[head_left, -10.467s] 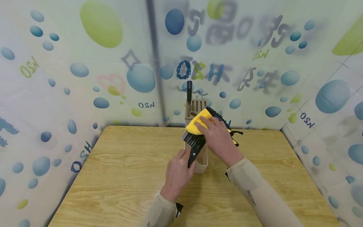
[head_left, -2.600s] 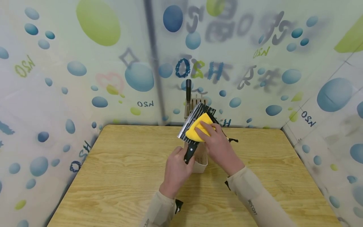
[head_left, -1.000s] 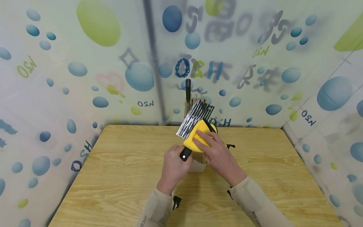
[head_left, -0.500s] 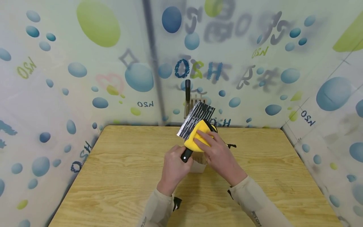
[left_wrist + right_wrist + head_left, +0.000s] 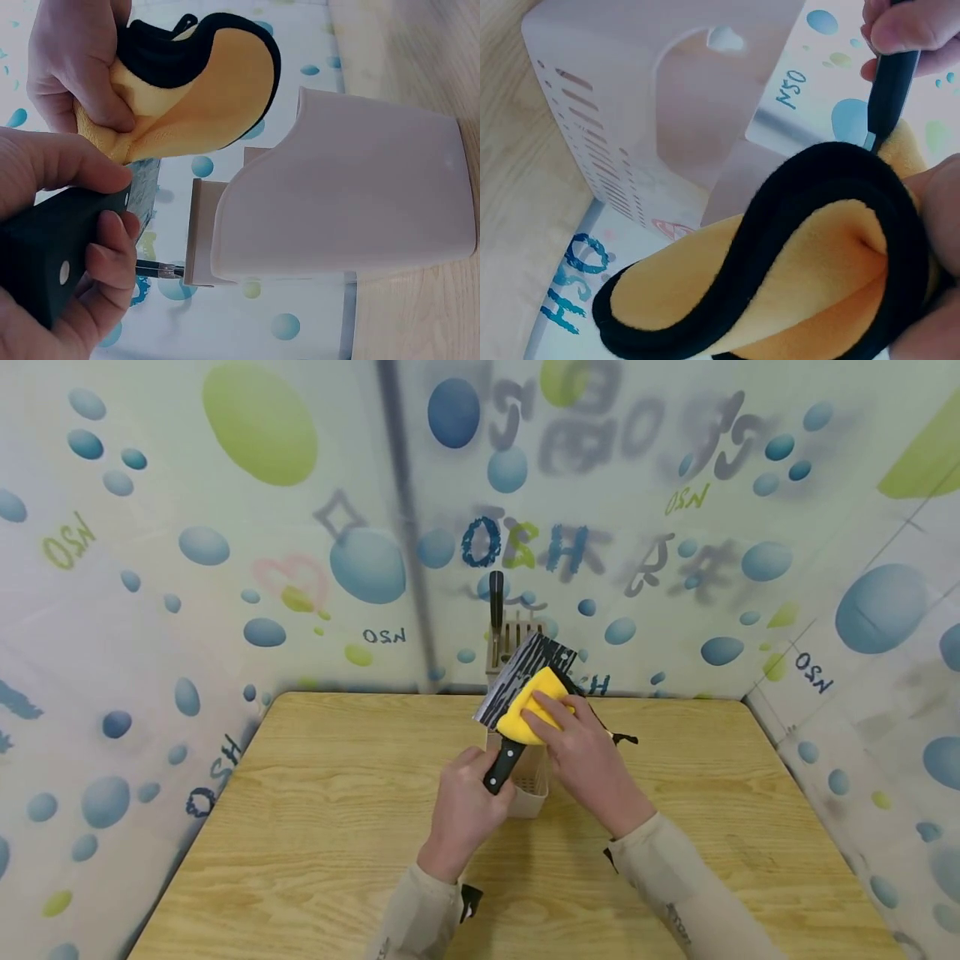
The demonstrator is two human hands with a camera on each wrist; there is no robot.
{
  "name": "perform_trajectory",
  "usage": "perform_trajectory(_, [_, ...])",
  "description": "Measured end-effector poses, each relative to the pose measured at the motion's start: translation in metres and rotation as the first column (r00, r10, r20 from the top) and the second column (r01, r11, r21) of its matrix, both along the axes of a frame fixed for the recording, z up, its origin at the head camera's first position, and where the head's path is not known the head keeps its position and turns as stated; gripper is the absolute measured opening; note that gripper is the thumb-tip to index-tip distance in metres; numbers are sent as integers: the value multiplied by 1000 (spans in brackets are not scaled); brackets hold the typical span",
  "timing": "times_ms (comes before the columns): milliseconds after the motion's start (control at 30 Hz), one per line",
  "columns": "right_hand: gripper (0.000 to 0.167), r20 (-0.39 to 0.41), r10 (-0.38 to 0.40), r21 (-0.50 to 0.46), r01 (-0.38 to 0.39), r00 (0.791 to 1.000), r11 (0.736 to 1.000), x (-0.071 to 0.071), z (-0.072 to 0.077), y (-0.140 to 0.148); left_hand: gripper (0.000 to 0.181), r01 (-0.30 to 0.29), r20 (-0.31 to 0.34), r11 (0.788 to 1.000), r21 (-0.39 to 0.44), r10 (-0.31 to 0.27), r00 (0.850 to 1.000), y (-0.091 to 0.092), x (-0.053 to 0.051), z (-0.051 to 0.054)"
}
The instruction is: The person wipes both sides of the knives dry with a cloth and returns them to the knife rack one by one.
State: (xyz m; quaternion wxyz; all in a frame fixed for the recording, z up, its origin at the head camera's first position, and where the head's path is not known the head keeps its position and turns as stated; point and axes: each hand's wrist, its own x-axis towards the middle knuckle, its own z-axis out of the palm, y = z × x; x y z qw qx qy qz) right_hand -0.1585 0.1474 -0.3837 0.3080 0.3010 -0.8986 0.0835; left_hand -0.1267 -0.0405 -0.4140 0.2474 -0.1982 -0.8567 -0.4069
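Note:
My left hand [image 5: 465, 806] grips the black riveted handle of a cleaver [image 5: 517, 681], whose broad blade slants up and to the right. In the right hand [image 5: 600, 764] is a bunched yellow cloth [image 5: 521, 718] with black edging, pinched by the fingers and lying over the lower part of the blade. The left wrist view shows the cloth [image 5: 217, 94] just above the cleaver's handle [image 5: 45, 232]. The cloth [image 5: 810, 255] hides most of the blade in the right wrist view. Both hands are above a pale knife holder [image 5: 527, 808].
The holder has a slotted top, and a black-handled knife [image 5: 496, 597] stands upright in it. It stands on a wood-grain table [image 5: 300, 793]. Behind the table rises a pale wall covering [image 5: 337, 652] with blue and green spots; similar sides flank it.
In the last half second the cloth has shifted up and to the right along the blade, uncovering more handle. Ten seconds ago it was nearer the blade's far end. The left hand keeps its grip.

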Motion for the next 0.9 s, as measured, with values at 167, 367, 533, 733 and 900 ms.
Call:
perform_trajectory(167, [44,5,-14,15,14,1000,1000,-6,6,3,22,0,-9,1000,-12,0,1000,0,0,-2])
perform_trajectory(367, [42,16,-45,39,44,999,998,-15,12,6,32,-12,-28,998,-55,10,1000,-1,0,-2])
perform_trajectory(533, [41,-12,-68,77,69,998,995,-24,18,8,31,-15,-31,996,-88,13,999,0,-1,-2])
perform_trajectory(733, [41,-38,-75,92,79,996,993,-34,22,11,29,-8,-34,994,-105,5,999,1,0,-2])
perform_trajectory(900, [43,-38,-90,100,93,995,991,-41,25,14,29,-2,-43,994,-110,-3,999,1,1,-2])
